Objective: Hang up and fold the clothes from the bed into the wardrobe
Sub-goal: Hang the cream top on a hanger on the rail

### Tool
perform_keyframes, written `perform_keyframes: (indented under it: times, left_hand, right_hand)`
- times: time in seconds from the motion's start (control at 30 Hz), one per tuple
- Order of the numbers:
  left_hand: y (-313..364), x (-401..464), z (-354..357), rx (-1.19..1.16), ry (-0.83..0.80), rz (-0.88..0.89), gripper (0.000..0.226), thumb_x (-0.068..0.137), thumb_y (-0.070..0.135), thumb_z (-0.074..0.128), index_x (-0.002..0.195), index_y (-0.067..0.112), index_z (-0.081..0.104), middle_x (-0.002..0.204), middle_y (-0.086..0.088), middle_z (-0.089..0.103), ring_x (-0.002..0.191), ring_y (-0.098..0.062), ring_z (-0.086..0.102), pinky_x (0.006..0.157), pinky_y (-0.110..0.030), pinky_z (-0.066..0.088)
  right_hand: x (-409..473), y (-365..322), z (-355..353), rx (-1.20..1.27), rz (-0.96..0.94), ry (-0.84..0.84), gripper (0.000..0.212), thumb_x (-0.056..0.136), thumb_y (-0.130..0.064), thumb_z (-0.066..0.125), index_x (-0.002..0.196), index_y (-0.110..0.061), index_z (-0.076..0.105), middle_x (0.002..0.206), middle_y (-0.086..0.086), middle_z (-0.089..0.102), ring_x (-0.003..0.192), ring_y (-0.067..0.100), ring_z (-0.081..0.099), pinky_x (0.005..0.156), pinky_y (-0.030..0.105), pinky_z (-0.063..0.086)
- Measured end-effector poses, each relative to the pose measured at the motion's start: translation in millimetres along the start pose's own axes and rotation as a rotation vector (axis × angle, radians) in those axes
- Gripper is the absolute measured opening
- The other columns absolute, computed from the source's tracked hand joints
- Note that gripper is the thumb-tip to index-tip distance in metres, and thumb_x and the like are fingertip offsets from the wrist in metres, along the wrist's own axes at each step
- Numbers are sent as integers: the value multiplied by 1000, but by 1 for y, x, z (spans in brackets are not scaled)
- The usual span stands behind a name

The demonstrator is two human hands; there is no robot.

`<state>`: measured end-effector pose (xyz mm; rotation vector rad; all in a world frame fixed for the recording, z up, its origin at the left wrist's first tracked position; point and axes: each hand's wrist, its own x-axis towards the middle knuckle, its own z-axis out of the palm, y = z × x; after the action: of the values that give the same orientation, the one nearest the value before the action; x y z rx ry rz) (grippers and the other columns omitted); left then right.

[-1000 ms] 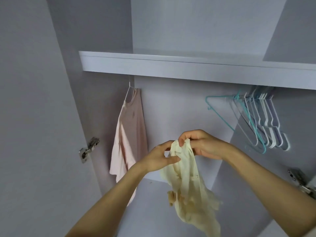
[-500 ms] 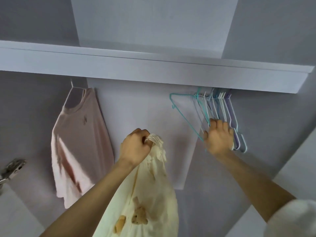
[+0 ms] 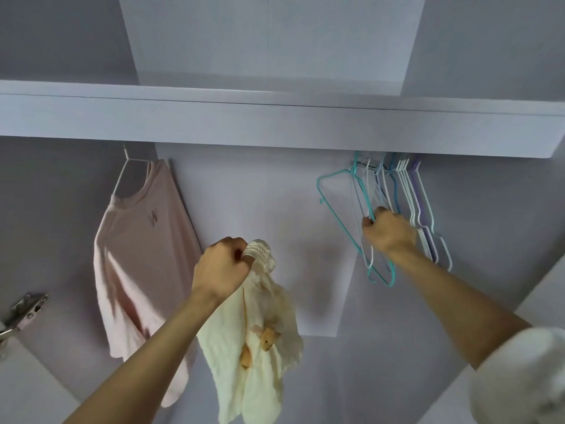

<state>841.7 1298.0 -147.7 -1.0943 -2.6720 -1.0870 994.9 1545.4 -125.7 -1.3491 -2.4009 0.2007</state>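
Pale grey wardrobe interior seen from below, w/ a shelf (image 3: 275, 120) running across the top; everything else sits under that shelf. Far left, below it, a metal door hinge (image 3: 23, 310) on the side panel. Next, a pink t-shirt (image 3: 140, 261) hangs on a white hanger (image 3: 130, 171) right under the shelf's left part. Centre, well below the shelf, left hand (image 3: 221, 270) is fisted round the gathered top of a cream garment (image 3: 253, 356), which dangles down w/ small orange figures on the front. Right, under the shelf's right end, a bunch of empty hangers (image 3: 403, 203), teal, white, lilac. Right hand (image 3: 388, 232) is up among them, fingers curled round a couple of the wire ones approx at mid-height. White sleeve (image 3: 519, 377) at bottom right corner.
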Motion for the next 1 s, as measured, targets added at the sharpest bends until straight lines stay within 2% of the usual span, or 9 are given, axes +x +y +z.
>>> perform_keyframes:
  times: [0.07,0.17,0.37,0.5,0.6,0.73,0.8,0.93,1.0]
  left_hand:
    - [1,-2,2,4,-15,3,16,86,25,52,76,18,63,72,5,60,75,-23,56,60,-28,40]
    - [4,-6,4,-16,-23,-3,17,85,23,51,74,15,62,70,2,60,74,-23,56,58,-28,42]
    - [5,-10,-2,-5,8,-4,20,83,19,50,65,13,55,65,1,51,64,-24,51,52,-27,36]
    - [-2,-14,-14,-204,-30,-106,18,86,15,49,68,16,54,60,-2,59,62,-25,59,59,-28,49]
    - [-12,-19,-21,-467,-50,-223,16,88,8,47,79,19,54,74,-4,63,61,-22,65,68,-37,58]
    - [-22,-21,-27,-605,-79,-293,19,87,0,45,80,16,54,85,-12,62,76,-25,64,61,-33,55]
    - [-25,-21,-28,-568,-89,-285,17,87,4,45,81,16,54,82,-10,62,73,-25,60,57,-29,49]
    - [-32,-27,-33,-475,-83,-259,8,88,12,49,87,15,57,75,-2,58,69,-20,53,62,-27,40]
    - [-38,-29,-37,-452,-71,-257,8,87,13,51,89,14,58,73,-1,57,69,-19,52,62,-26,39]
  right_hand:
    - [0,-3,-10,334,86,-175,28,93,-25,49,70,-8,50,70,11,55,62,25,55,53,24,35]
    - [-3,-11,-16,569,112,-165,32,93,-19,50,63,-9,43,61,10,47,49,18,42,47,24,31]
    - [-13,-31,-10,641,20,-35,28,96,-18,46,75,-3,56,73,11,53,66,23,48,50,26,31]
    - [-18,-41,2,828,69,-43,25,96,-15,46,98,3,62,63,2,48,54,13,43,51,20,35]
    - [-22,-53,-4,987,77,-93,19,97,-12,45,97,-4,62,58,1,43,38,2,43,36,12,32]
    - [-23,-74,-23,1190,136,-225,16,97,-9,45,95,-2,59,46,-3,37,27,0,28,29,13,22]
    - [-33,-82,-19,1191,135,-298,17,98,-11,44,93,-3,58,38,-7,35,27,1,26,29,14,21]
    - [-45,-90,-7,1192,145,-332,19,100,-12,39,97,-3,55,51,0,29,27,2,23,30,14,19]
    - [-39,-94,-12,1178,165,-343,21,100,-13,38,93,-3,54,46,-1,31,27,3,23,30,14,19]
